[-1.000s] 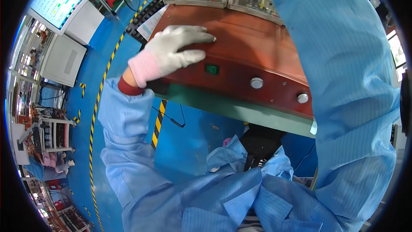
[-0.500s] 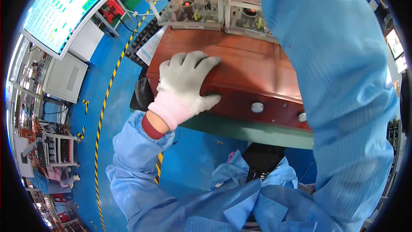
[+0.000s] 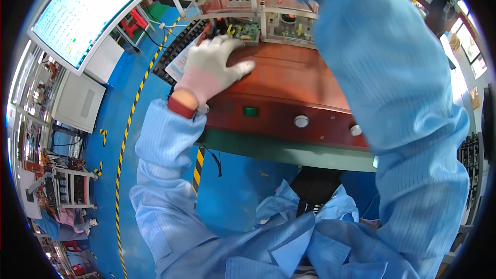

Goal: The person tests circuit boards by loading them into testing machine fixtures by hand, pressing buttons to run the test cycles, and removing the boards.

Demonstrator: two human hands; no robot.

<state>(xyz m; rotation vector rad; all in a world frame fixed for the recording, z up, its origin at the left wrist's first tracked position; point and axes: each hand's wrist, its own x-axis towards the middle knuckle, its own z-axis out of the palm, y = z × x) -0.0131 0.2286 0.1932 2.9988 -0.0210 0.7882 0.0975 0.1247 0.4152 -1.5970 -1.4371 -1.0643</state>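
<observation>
My left hand [image 3: 216, 66], in a white glove with a pink cuff, is over the left end of a reddish-brown box [image 3: 284, 75]. Its fingers are apart and hold nothing; the fingertips come close to a green circuit board [image 3: 247, 32] in the left test fixture. Whether they touch it I cannot tell. A second clear-walled fixture [image 3: 288, 30] stands beside it on the right, partly behind my right sleeve. My right arm [image 3: 382, 57] stretches up to the top edge, and its hand is out of view. A green button [image 3: 251, 111] and round white buttons [image 3: 301, 121] sit on the box's front.
A monitor [image 3: 98, 10] stands at the upper left, with a black keyboard [image 3: 178, 51] and a paper sheet beside the box. The box rests on a green-edged bench [image 3: 279, 156]. Yellow-black tape [image 3: 124, 129] lines the blue floor. A thin black cable [image 3: 216, 163] hangs below the bench.
My left hand has moved forward toward the left fixture, uncovering the green button. That fixture's clear cover appears raised, its board more exposed. My right arm shifted slightly left. The monitor's green box is gone.
</observation>
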